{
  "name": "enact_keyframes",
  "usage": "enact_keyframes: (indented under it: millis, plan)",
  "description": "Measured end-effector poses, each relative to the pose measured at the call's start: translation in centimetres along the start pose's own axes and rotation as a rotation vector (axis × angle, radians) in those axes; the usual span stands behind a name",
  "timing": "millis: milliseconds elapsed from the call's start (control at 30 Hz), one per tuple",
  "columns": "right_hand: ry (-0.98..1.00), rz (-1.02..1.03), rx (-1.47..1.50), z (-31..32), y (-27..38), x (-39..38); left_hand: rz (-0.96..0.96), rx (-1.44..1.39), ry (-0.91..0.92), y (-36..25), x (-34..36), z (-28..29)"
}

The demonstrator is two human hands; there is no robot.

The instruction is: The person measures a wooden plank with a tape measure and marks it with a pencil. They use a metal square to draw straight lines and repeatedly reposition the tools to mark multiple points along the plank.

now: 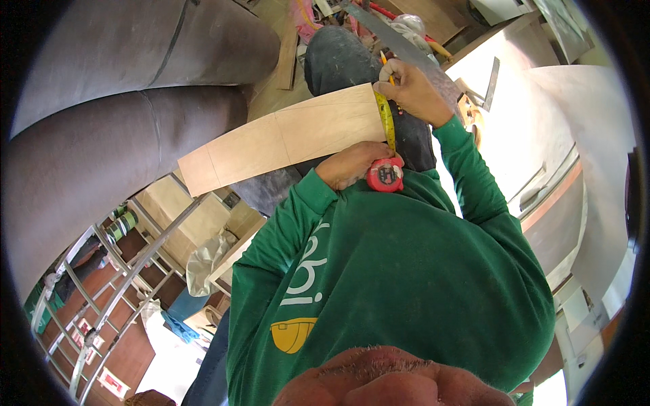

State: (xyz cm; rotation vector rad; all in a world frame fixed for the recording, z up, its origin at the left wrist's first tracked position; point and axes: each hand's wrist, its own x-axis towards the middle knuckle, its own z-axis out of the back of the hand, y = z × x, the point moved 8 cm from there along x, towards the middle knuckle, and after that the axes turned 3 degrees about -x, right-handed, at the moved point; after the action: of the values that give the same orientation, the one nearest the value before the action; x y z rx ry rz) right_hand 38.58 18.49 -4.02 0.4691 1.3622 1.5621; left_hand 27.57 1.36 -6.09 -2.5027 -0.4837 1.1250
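Note:
A pale plywood strip (277, 139) with faint pencil lines lies across my dark-trousered knee (335, 61) and lap. My left hand (349, 162) is closed at the strip's near right edge, on a red tape measure (384, 174). The yellow blade (386, 122) runs out along the strip's right end. My right hand (406, 88) pinches a yellow pencil (383, 59) at the far right corner, with the thumb by the blade's far end.
Large curved brown panels (128, 128) fill the left. Below them are metal rails (122, 298). Mixed clutter (413, 30) and a long flat metal strip lie ahead. On the right are a bright white surface (514, 108) and curved pale sheets (575, 203).

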Motion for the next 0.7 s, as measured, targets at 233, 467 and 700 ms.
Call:
enact_keyframes:
  millis: [233,467,700]
  plan:
    - [0.062,-0.084,-0.054,0.1,0.7,-0.1,0.01,0.029,0.032,0.2,0.3,0.5]
    - [-0.004,0.121,-0.097,0.3,0.2,0.5,-0.094,0.123,0.157,-0.1,0.5,0.3]
    - [0.024,0.084,-0.101,0.3,0.8,0.5,-0.218,0.338,0.197,-0.8,0.6,0.1]
